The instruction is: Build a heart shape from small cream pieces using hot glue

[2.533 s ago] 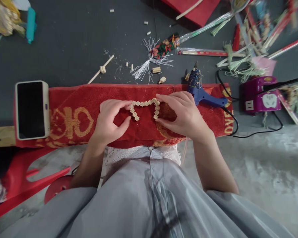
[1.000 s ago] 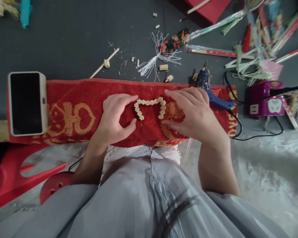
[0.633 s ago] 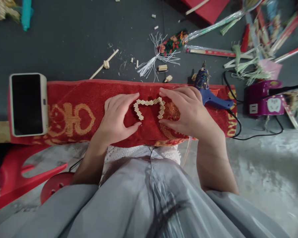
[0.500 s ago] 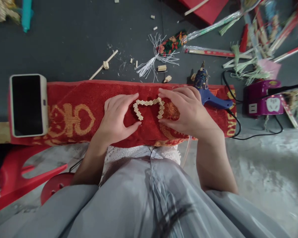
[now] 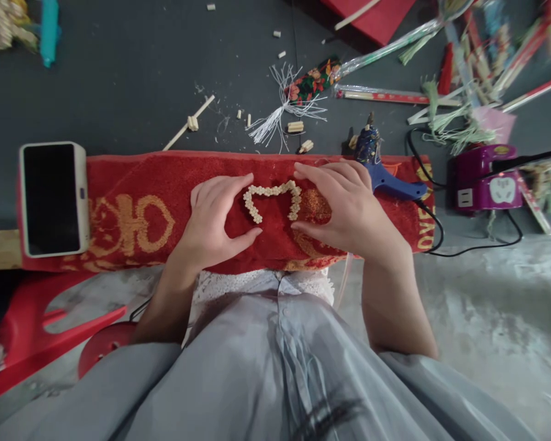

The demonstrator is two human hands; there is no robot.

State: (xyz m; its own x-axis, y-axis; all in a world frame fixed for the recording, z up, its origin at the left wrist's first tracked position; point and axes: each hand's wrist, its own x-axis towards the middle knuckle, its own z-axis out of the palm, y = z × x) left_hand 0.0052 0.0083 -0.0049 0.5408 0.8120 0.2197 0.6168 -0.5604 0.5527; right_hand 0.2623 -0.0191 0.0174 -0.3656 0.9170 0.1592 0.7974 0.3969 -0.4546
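Observation:
A cream-coloured chain of small clustered stick pieces point(image 5: 270, 190), bent like a heart's upper outline with its lower side open, lies on the red towel point(image 5: 211, 251). My left hand point(image 5: 218, 214) curves around its left side, thumb and fingers apart. On the other side my right hand point(image 5: 340, 205) makes a similar arch, fingers spread near the chain's right end. I cannot tell whether the fingertips touch it. Right behind my right hand rests a blue glue gun point(image 5: 390, 184) with a dark, smeared nozzle.
A white-framed device with a black screen point(image 5: 51, 197) lies at the left. A purple power socket point(image 5: 487, 180) with black cables stands at the right. Beyond the towel are a stick with a small bundle point(image 5: 192, 123), a white-tasselled floral piece point(image 5: 312, 82), and several wrapped sticks. Below left is a red chair point(image 5: 32, 324).
The camera view has shifted slightly. Both hands and the chain keep nearly the same places on the towel; nothing has been picked up or let go.

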